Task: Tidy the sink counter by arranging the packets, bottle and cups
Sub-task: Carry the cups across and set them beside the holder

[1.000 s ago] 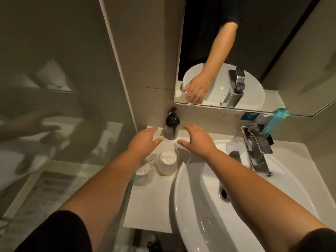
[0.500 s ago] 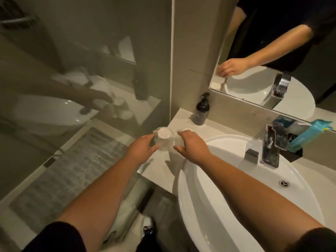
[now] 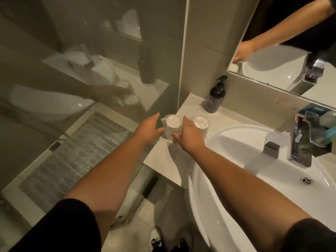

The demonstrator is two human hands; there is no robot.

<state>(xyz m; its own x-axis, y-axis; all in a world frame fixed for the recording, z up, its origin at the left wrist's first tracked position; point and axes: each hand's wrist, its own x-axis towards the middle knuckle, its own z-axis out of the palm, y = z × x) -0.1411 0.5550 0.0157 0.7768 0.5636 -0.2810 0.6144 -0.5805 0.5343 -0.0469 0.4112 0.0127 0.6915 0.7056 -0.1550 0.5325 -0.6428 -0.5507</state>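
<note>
Both hands at the two wrapped cups on the counter's left edge

Nearest, the left hand is spread, its thumb against the left side of the nearer wrapped cup; the right hand curls round that cup's right side, so the two hands pinch it between them. The second cup stands touching it on the right, beside the round white basin. Both look upside down, sealed in thin crinkly film: light, rigid, probably slippery and easily tipped, best taken low round the walls. Farther back, the dark glossy pump bottle stands upright in the counter corner by the wall; grip its body, not the pump. Far right, bluish packets sit behind the chrome tap.
</note>
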